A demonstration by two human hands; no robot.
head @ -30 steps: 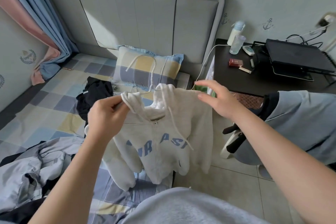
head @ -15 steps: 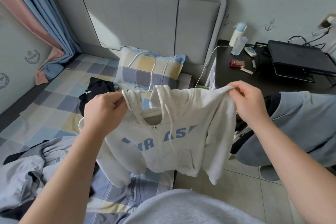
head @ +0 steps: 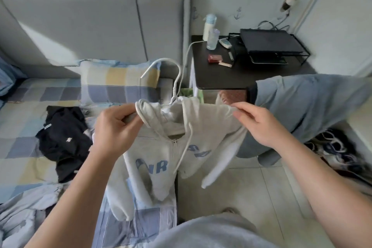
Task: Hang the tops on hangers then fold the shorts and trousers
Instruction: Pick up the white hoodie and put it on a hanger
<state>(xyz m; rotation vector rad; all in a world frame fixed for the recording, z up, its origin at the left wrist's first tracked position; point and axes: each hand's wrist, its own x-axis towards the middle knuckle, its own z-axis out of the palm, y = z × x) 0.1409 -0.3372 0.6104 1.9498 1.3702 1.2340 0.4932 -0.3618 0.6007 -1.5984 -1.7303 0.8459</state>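
Hoodie [head: 161, 159] on hanger [head: 175, 78], bed [head: 24, 110] left, nightstand [head: 221, 76] right.

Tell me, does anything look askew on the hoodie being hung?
Yes. The hoodie sits unevenly on the white hanger: the hood is bunched beside the left hand, while the right hand pinches the other shoulder.

The hanger [head: 165, 59] below its hook is hidden inside the hoodie [head: 159, 153], whose lettering folds partly hide.

A single head-worn wide-angle view looks forward and down, close over the left hand [head: 114, 129] and right hand [head: 261, 125]. The bed [head: 24, 94] is at 9 o'clock and the worktop [head: 221, 78] at 1 o'clock.
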